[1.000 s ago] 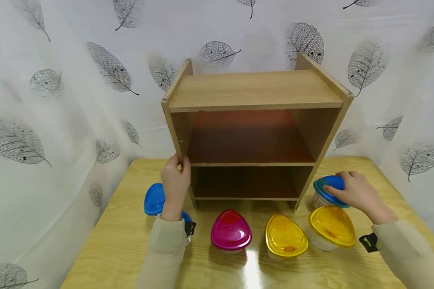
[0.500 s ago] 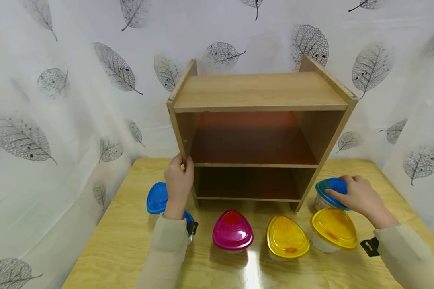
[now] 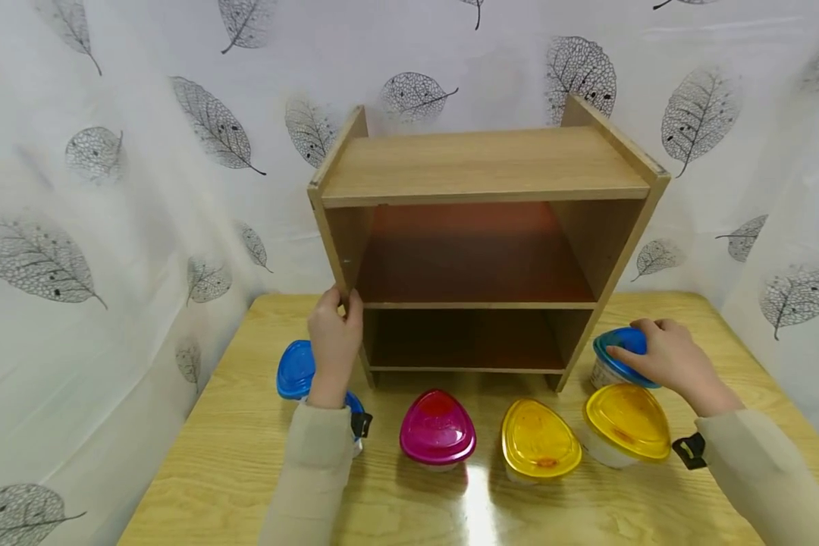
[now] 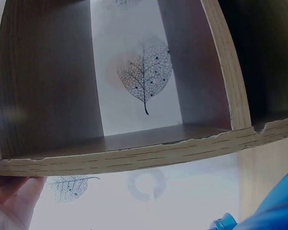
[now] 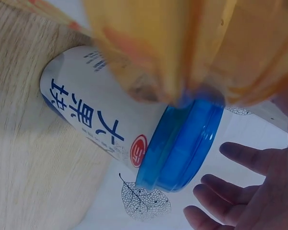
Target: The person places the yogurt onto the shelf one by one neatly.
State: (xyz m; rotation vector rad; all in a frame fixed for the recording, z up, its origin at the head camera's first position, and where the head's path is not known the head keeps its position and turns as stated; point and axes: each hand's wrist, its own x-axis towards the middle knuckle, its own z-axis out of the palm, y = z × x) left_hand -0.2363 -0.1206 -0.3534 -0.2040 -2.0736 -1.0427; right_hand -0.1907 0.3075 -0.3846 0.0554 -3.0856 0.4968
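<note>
My left hand point(image 3: 336, 337) holds the front edge of the left side panel of a small wooden shelf point(image 3: 484, 163). In the left wrist view, fingers point(image 4: 19, 199) touch that panel's edge, partly hidden behind it. At the right, my right hand point(image 3: 676, 364) is over a white tub with a blue lid point(image 3: 617, 353). The right wrist view has its fingers point(image 5: 230, 191) spread beside the lid, with a gap between. White printing-covered sides show on this tub point(image 5: 86, 103). A yellow-lidded tub point(image 3: 628, 421) stands just in front of it.
A magenta-lidded tub point(image 3: 438, 428) and another yellow-lidded tub point(image 3: 541, 440) stand before the shelf on the wooden table point(image 3: 198, 455). Two blue-lidded tubs point(image 3: 295, 369) are at the left, one mostly behind my left wrist. A leaf-patterned curtain point(image 3: 143, 189) hangs behind.
The head view shifts slightly. Both hands keep their places, the left on the shelf panel and the right at the blue-lidded tub.
</note>
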